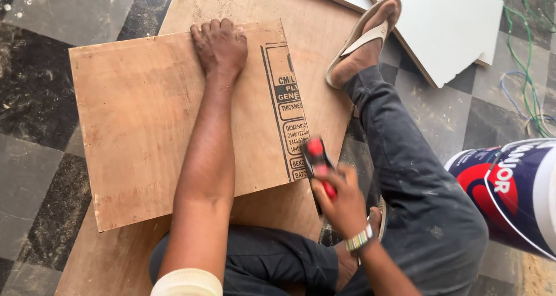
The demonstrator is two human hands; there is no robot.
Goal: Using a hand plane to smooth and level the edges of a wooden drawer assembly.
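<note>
I am gripping a red and black tool (319, 167), blurred, in my right hand (341, 200), fingers wrapped around it at the near right edge of the plywood panel (139, 110). Beyond, my left hand (220, 47) is pressing flat, fingers curled over the panel's far edge. I judge I'm trimming that edge; the next stroke needs steady bracing.

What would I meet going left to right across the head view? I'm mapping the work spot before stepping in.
Plywood panel → left hand pressing its far edge → red and black tool in the right hand → sandalled foot → white board → paint bucket.
</note>
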